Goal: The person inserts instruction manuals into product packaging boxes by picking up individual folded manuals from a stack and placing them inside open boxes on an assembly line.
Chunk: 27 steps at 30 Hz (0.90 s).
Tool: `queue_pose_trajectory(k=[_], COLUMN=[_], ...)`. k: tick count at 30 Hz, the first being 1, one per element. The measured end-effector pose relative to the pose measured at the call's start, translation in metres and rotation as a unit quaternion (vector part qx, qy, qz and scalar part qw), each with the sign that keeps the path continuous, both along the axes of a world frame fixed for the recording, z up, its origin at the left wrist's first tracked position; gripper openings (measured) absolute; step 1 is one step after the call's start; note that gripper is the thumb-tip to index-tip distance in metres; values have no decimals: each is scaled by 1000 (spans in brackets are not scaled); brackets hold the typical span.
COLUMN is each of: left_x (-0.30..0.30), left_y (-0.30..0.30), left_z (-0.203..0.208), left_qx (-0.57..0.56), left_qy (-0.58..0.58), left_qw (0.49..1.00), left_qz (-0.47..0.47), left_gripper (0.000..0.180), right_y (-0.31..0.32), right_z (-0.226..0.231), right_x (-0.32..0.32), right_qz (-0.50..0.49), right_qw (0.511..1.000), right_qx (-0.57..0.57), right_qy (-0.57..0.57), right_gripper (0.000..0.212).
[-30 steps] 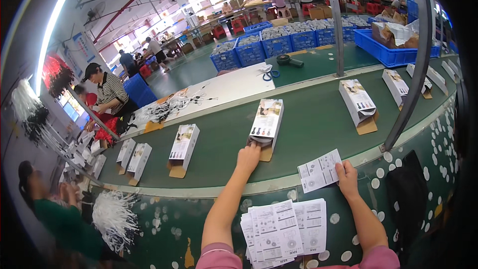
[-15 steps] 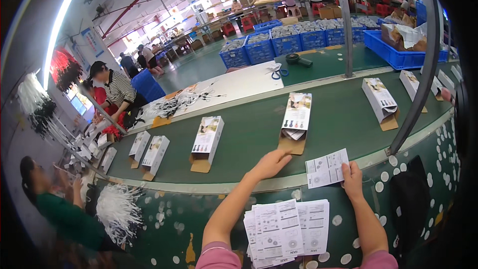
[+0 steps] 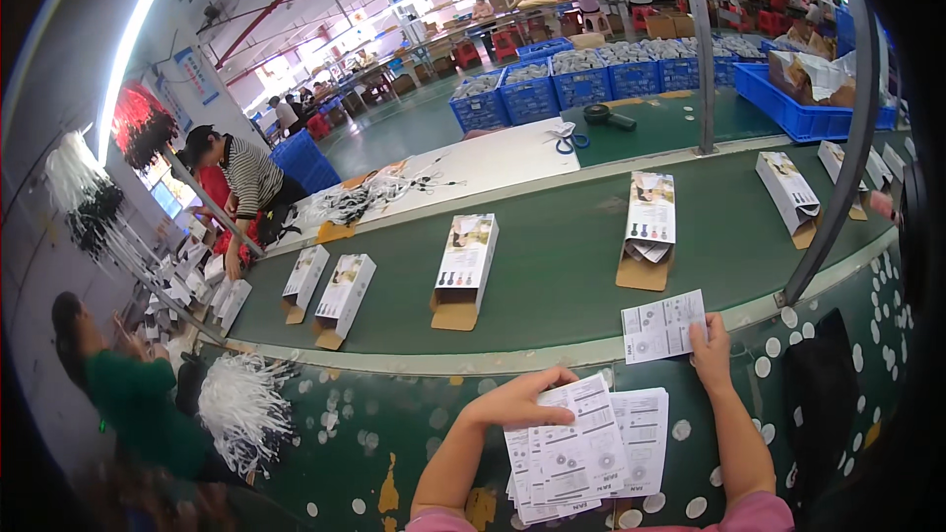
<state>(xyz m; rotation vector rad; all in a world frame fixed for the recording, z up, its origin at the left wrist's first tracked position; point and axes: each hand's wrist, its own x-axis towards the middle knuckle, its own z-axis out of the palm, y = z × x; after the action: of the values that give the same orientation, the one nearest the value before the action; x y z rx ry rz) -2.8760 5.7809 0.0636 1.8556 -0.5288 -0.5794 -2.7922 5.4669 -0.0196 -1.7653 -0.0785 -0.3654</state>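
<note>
My right hand (image 3: pixel 711 345) pinches a printed paper leaflet (image 3: pixel 662 327) by its right edge, just above the near rim of the conveyor. My left hand (image 3: pixel 514 402) is at the upper left of a pile of leaflets (image 3: pixel 641 443), its thumb and fingers closed on the top leaflet (image 3: pixel 576 443). How far that sheet is lifted is hard to see. Beyond my right hand, an open-ended white box (image 3: pixel 650 209) lies on the belt with folded paper showing in its mouth. Another white box (image 3: pixel 465 261), flap toward me, lies to its left.
More boxes ride the green belt (image 3: pixel 562 256) on both sides. A metal post (image 3: pixel 838 167) crosses at right. Scissors (image 3: pixel 570 138) and bundled cords (image 3: pixel 370 199) lie beyond the belt. A bundle of white cords (image 3: pixel 241 404) and two people (image 3: pixel 128 384) are at left.
My left hand has drawn back from the flap of a box to the leaflet pile. The boxes have shifted right in view. My right hand still holds its leaflet.
</note>
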Motion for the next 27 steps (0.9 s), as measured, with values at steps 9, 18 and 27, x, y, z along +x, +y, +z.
queue_pose_trajectory(k=[9, 18, 27], left_x=[-8, 7, 24], left_y=[46, 94, 157], left_z=[-17, -77, -114], left_qx=[10, -260, -313], left_qy=[-118, -92, -215], left_qw=[987, 899, 693], left_qz=[105, 340, 612], left_gripper=[27, 25, 18], right_y=[45, 93, 139], right_z=[-2, 5, -1], right_x=[-12, -31, -23], right_qz=[3, 14, -51], right_qw=[1000, 997, 991], right_qx=[20, 61, 120], right_qy=[20, 40, 6], right_gripper=[15, 15, 14])
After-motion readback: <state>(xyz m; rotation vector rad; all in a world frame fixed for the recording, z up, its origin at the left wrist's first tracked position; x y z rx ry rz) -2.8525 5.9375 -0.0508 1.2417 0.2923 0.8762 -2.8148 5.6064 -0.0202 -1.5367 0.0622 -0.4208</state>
